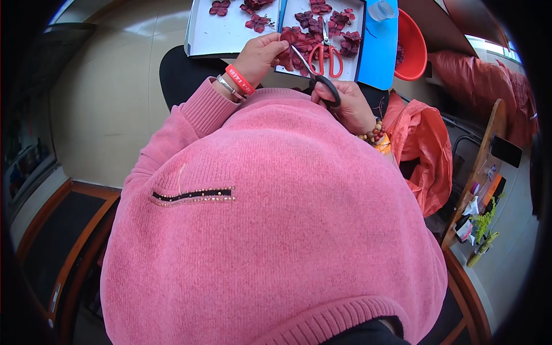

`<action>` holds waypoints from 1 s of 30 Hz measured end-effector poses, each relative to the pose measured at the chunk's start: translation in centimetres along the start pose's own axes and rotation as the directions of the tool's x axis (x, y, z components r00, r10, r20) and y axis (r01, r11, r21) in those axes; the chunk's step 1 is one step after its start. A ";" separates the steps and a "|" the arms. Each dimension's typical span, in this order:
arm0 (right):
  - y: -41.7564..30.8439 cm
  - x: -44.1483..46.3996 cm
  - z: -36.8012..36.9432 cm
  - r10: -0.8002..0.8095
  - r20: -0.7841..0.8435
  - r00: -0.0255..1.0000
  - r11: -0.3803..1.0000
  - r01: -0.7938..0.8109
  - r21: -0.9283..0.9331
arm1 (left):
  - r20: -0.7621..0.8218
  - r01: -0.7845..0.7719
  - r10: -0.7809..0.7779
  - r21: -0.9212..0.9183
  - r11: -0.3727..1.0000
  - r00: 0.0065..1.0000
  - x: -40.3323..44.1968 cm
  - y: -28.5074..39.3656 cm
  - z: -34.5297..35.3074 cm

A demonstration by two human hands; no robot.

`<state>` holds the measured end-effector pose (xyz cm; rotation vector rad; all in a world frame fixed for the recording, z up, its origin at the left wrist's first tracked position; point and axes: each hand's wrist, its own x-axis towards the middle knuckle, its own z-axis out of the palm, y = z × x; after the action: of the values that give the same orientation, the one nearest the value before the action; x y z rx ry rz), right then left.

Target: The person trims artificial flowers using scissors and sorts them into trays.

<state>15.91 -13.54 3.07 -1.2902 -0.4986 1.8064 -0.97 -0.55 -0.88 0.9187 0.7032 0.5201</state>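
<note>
My left hand (261, 56) pinches a dark red fabric flower (286, 56) above the right-hand white box. In my right hand (347, 103) are black-handled scissors (325, 91), their blades pointing up and left at the flower. A second pair of scissors with red handles (325, 60) lies in the right-hand box (361, 57) among several dark red flowers (349, 43). Beside it stands the left-hand white box (224, 35), with a few more flowers (259, 23) in it.
A blue board (379, 54) bears a clear plastic cup (380, 10). Right of it is a red bucket (415, 46). Coral-coloured cloth (428, 149) hangs near my right arm. Further right, a wooden table edge (474, 167) holds a phone (506, 151) and small items.
</note>
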 end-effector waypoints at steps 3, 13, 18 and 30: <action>0.0 0.1 0.4 -0.021 -0.049 0.999 0.992 0.015 -0.123 | 0.036 -0.031 0.028 0.084 0.996 0.999 0.3 -0.2 -0.4; -0.2 0.3 0.3 0.008 -0.015 1.000 1.000 -0.009 -0.027 | 0.037 0.081 -0.078 -0.103 0.991 0.996 0.4 -0.1 -0.4; 0.0 0.5 0.3 -0.008 -0.022 1.000 0.998 0.007 -0.063 | 0.041 0.081 -0.079 -0.068 0.994 0.996 0.4 -0.1 -0.5; 0.6 0.4 -0.3 -0.007 -0.083 0.997 0.998 0.002 -0.065 | 0.002 -0.051 0.052 0.212 0.976 0.999 0.5 -0.9 -0.5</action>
<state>15.90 -13.59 2.32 -1.4016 -0.5177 1.7374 -0.92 -0.41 -2.04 1.1386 0.7497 0.4994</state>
